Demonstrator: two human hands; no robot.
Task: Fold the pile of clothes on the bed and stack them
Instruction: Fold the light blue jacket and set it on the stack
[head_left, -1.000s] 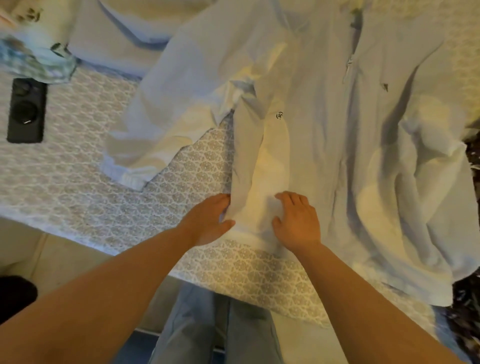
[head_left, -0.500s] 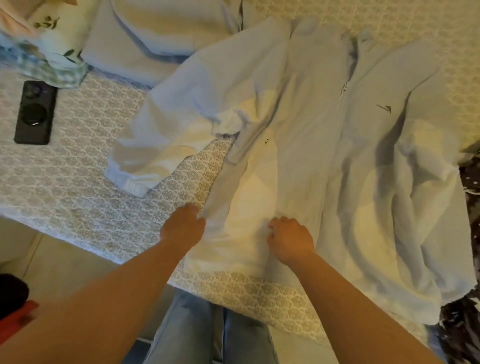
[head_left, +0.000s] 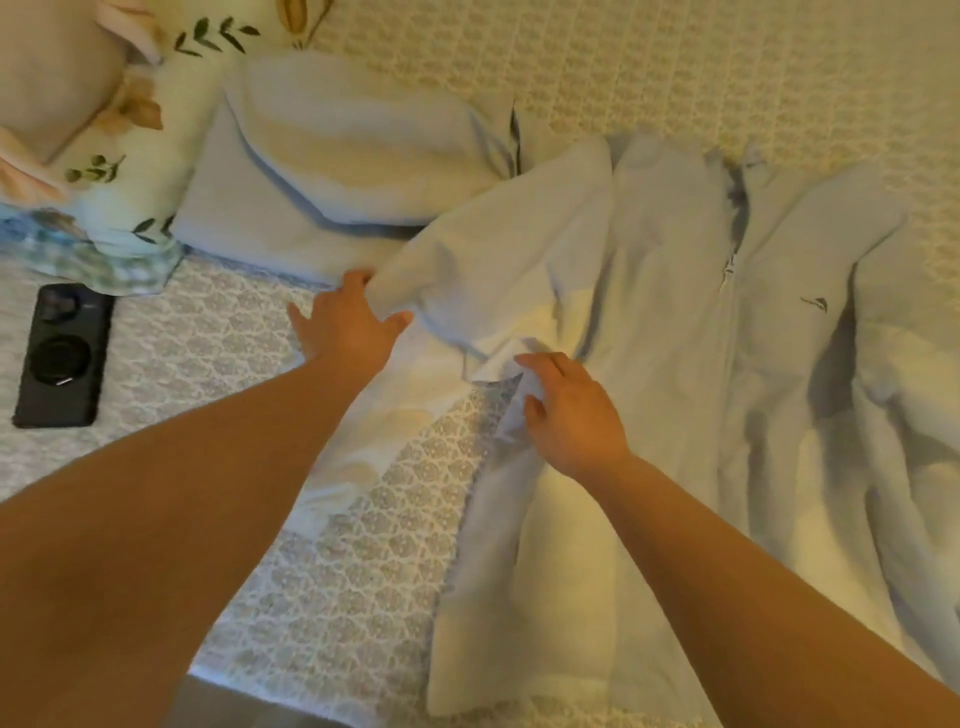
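A pale blue zip-front jacket lies front up on the bed, its long axis running from the collar at the far side to the hem at the near edge, with the zipper line just right of centre. Its near-side sleeve slants away from the body towards the person, down and to the left, so the sleeve lies directly under and ahead of the left hand, which is the nearer hand for the coming fold. That hand rests spread on the sleeve close to the shoulder, fingers straight, with the fingertips at the fabric's edge; whether any cloth is pinched there is hard to judge from this angle. The right hand lies beside the armpit, its fingers curled round a bunched bit of the jacket's side edge. The sleeve would likely be swept rightward across the chest, pivoting about the point the right hand pins. Beyond the left hand, touching the shoulder, sits a folded blue garment, which could catch the sleeve if it is lifted low. Farther left are a floral pillow and a dark phone, well apart from the fold.
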